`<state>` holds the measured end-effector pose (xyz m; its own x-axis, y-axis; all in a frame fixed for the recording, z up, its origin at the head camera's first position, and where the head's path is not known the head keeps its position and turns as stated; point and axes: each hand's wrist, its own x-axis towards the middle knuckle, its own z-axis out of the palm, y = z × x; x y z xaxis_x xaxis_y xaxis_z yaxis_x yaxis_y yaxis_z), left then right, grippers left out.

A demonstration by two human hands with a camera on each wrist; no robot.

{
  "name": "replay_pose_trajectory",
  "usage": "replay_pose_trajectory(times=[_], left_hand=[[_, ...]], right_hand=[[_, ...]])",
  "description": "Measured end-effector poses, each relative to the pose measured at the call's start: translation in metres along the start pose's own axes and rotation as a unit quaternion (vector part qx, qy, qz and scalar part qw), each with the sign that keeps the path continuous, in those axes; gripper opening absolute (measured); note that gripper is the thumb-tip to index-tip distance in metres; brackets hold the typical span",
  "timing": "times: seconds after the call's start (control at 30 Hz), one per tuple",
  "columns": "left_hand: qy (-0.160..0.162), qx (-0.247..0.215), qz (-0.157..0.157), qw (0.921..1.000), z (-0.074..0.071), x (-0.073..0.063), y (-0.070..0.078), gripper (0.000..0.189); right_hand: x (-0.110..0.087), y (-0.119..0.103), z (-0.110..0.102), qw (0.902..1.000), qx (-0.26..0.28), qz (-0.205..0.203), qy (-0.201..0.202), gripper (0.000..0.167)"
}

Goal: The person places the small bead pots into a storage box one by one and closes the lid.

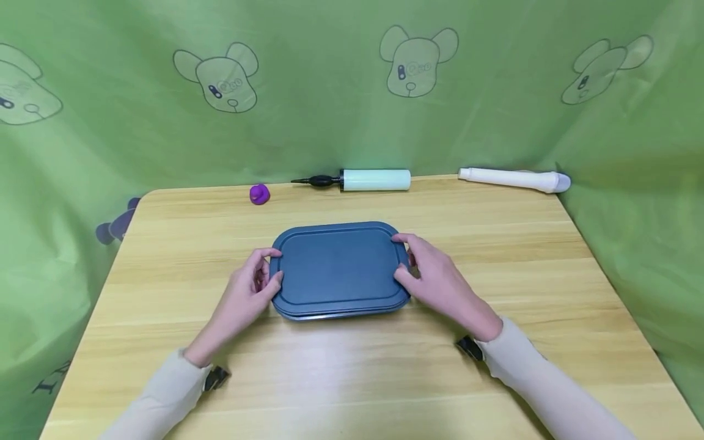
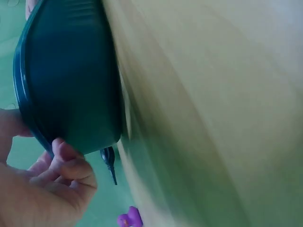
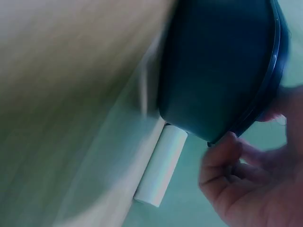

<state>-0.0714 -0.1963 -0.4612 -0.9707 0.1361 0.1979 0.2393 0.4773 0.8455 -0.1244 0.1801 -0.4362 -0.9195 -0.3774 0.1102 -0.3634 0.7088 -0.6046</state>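
A dark blue lidded storage box (image 1: 340,264) is at the middle of the wooden table, its flat lid facing up. At its left end my left hand (image 1: 250,284) grips the lid's rim, thumb on top and fingers curled beneath. My right hand (image 1: 437,278) holds the opposite end the same way. Seen from the left wrist, the box's deep side wall (image 2: 71,75) drops below the rim, and curled fingers (image 2: 71,163) sit under that edge. The right wrist view shows the other end wall (image 3: 213,71). Whether the base touches the table I cannot tell.
Along the table's back edge lie a small purple rubber duck (image 1: 260,194), a pale mint hand pump (image 1: 375,180) with a black nozzle, and a white wand-like tube (image 1: 514,178). A green curtain (image 1: 330,79) with bear-face prints hangs behind and beside the table (image 1: 330,391).
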Motion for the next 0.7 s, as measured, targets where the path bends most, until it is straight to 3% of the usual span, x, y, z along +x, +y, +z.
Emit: replay_pose_trajectory(times=[0.13,0.23,0.33,0.5,0.7], left_hand=[[-0.011,0.033,0.025,0.9991,-0.001,-0.006,0.002,0.037],[-0.029,0.051,0.026,0.9979,-0.003,-0.013,0.004,0.043],[-0.057,0.091,0.004,0.9942,-0.008,-0.018,0.004,0.066],[-0.112,0.168,-0.017,0.9792,-0.017,-0.019,-0.001,0.109],[-0.128,0.195,0.01,0.9722,-0.022,-0.017,-0.006,0.121]], right_hand=[[-0.007,0.001,0.001,0.9996,-0.014,-0.003,-0.024,0.062],[-0.011,0.003,-0.001,0.9986,-0.001,0.0,-0.052,0.069],[-0.014,0.008,-0.004,0.996,-0.002,-0.005,-0.089,0.077],[-0.011,0.018,-0.011,0.989,0.002,-0.015,-0.147,0.106],[-0.006,0.024,-0.016,0.9825,0.016,-0.032,-0.183,0.118]])
